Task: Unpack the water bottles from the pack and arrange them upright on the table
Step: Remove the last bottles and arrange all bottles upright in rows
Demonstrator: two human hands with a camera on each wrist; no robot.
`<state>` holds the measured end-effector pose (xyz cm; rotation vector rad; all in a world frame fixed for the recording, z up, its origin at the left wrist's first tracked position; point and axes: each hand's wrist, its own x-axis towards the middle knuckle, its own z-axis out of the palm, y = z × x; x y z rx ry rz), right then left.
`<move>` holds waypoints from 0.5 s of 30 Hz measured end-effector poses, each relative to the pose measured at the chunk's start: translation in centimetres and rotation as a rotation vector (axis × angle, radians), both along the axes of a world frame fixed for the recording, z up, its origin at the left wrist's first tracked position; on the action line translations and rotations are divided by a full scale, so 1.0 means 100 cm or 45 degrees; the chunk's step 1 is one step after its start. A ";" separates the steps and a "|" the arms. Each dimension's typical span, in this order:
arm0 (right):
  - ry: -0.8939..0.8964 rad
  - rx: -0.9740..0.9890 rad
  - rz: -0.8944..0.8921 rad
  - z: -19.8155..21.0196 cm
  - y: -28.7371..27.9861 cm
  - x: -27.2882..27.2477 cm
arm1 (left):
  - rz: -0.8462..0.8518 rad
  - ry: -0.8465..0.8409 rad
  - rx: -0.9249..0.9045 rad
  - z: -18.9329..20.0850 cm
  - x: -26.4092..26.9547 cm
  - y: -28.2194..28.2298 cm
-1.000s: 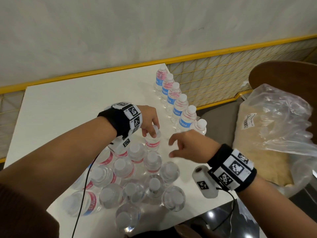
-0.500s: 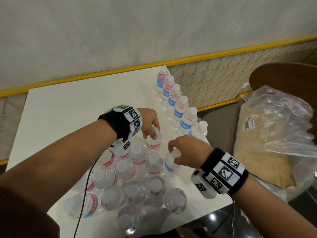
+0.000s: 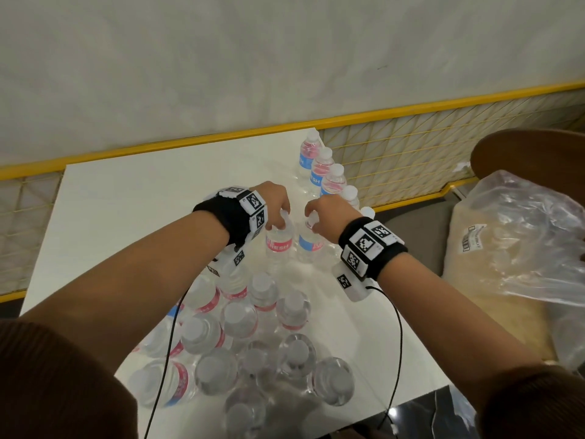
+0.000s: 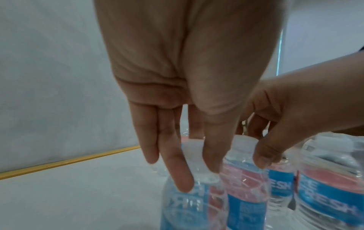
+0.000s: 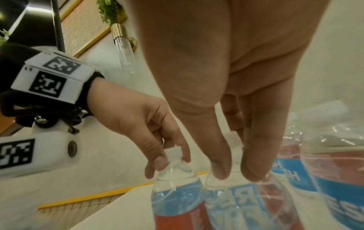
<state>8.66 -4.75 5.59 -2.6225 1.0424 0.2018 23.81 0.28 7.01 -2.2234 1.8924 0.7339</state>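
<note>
Fingertips of left hand [image 3: 274, 202] and right hand [image 3: 326, 213] each pinching a cap.
Clear plastic water bottles [image 3: 278, 239] at twelve o'clock: full, likely heavy, slick, squashy-walled; best gripped at rigid necks.

Two upright water bottles [image 3: 294, 245] stand side by side beyond the clustered pack [image 3: 250, 340].

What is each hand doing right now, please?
Left hand: holding the top of the left bottle in a fingertip grip.
Right hand: holding the top of the right bottle the same way.
</note>
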 end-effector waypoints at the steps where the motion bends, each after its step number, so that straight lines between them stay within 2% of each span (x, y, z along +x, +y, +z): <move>1: -0.019 -0.005 -0.017 -0.001 -0.003 0.004 | 0.021 -0.034 -0.025 -0.002 0.003 -0.004; 6: -0.028 -0.007 -0.107 -0.005 -0.014 0.022 | 0.078 -0.187 -0.103 -0.009 0.017 -0.024; 10: -0.056 0.003 -0.172 -0.008 -0.022 0.037 | 0.168 -0.190 -0.147 -0.009 0.024 -0.039; 15: -0.071 -0.020 -0.144 -0.008 -0.033 0.047 | 0.291 -0.169 -0.198 -0.013 0.033 -0.052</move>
